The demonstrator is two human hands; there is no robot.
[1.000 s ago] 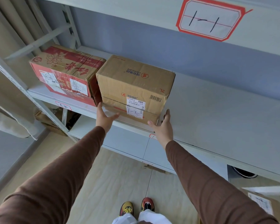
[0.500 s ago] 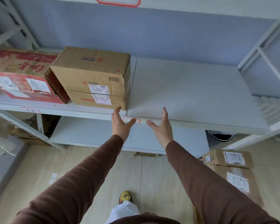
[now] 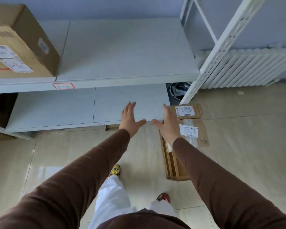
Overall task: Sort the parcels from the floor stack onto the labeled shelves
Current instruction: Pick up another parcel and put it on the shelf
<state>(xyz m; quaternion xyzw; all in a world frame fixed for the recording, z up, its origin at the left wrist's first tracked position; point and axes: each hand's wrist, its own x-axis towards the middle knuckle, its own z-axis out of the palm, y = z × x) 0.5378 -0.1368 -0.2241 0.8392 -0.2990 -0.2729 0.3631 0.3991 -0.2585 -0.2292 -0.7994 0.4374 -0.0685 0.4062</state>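
Note:
A floor stack of flat brown parcels (image 3: 195, 134) with white labels stands at the right end of the shelf unit; the small top parcel (image 3: 186, 111) lies on a longer one. My right hand (image 3: 167, 124) hovers open just left of the stack, its palm over the stack's near-left corner. My left hand (image 3: 130, 118) is open with spread fingers, in front of the lower shelf (image 3: 56, 109). Both hands hold nothing. At the upper left, a brown box (image 3: 21, 45) marked 1-2 rests on the middle shelf (image 3: 127, 50) above a red-framed 1-2 tag (image 3: 64, 86).
A white perforated shelf post (image 3: 218, 48) slants down beside the stack. A white radiator (image 3: 248, 68) lines the right wall. A dark bin (image 3: 178, 91) sits behind the post. More brown cardboard (image 3: 2, 108) shows under the shelf at far left. My feet stand on beige tiles.
My view swung right and down, away from the box on the shelf. Both empty hands came off the shelf edge and dropped toward the floor stack, which is now close to my right hand.

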